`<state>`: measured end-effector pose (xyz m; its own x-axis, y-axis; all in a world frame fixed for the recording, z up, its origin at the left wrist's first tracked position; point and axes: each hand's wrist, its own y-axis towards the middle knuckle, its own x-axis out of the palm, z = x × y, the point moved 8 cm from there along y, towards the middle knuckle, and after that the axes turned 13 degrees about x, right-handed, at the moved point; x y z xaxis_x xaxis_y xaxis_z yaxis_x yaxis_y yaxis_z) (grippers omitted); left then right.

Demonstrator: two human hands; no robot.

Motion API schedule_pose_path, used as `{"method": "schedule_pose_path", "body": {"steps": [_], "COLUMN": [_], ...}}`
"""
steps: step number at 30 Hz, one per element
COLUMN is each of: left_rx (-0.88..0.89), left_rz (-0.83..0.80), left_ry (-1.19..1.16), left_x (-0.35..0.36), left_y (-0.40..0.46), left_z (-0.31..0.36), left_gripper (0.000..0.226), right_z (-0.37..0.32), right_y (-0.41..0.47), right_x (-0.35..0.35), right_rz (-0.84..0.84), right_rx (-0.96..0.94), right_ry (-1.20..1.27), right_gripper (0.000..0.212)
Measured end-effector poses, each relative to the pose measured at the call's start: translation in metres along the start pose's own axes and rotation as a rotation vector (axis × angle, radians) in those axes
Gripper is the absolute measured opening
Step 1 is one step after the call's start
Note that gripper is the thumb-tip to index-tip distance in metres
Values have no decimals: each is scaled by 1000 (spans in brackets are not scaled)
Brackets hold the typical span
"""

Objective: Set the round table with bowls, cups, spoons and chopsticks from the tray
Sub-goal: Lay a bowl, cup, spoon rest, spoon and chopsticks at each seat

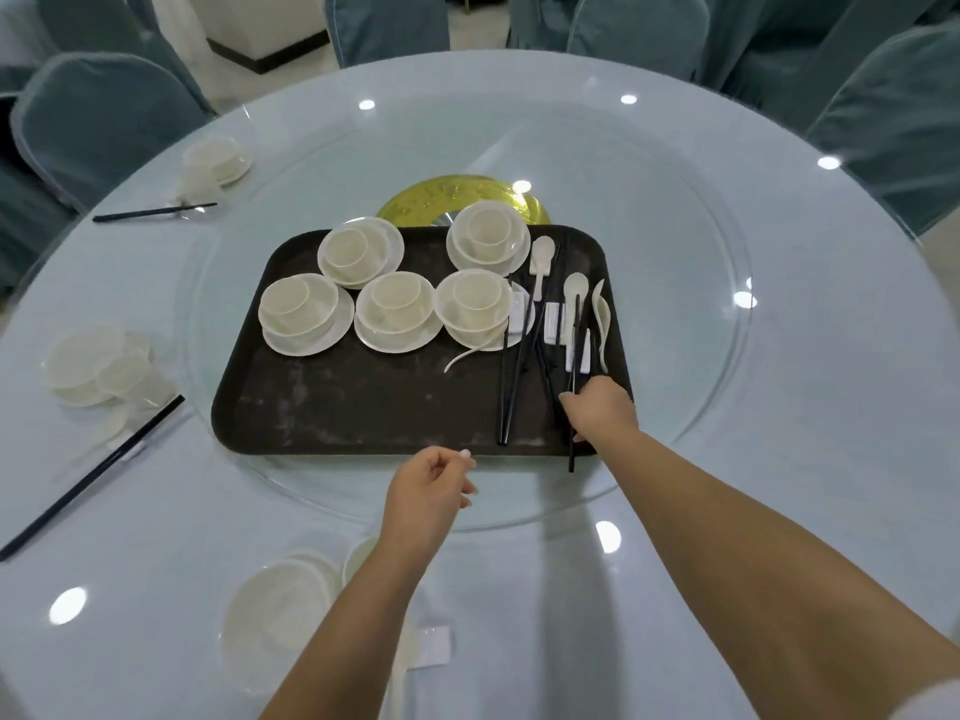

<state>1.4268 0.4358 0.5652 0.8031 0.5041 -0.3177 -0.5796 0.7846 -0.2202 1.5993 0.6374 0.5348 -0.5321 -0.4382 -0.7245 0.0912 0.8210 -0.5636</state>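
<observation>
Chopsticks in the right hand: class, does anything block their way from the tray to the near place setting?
Nothing visible does. The right hand grips chopsticks at the tray's near edge; bare table lies before the near bowl.

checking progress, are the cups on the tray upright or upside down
Upright. Each cup on the tray shows its open mouth facing up, sitting inside a bowl on a saucer.

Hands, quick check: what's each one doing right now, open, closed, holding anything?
Left hand: loosely curled above the table near the tray, holding nothing.
Right hand: over the tray's near right corner, gripping black chopsticks.
</observation>
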Motion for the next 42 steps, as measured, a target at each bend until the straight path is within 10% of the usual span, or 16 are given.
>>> {"method": "schedule_pose_path", "body": {"steps": [42], "left_rx": [-133], "left_rz": [37], "left_ry": [-378], "left_x": [-52], "left_y": [-87], "left_z": [1], "left_gripper": [25], "right_z": [9], "right_y": [-252], "right_x": [92], "right_rz": [-629], "right_rx": [-483], "right_ry": [105], "right_gripper": [14]}}
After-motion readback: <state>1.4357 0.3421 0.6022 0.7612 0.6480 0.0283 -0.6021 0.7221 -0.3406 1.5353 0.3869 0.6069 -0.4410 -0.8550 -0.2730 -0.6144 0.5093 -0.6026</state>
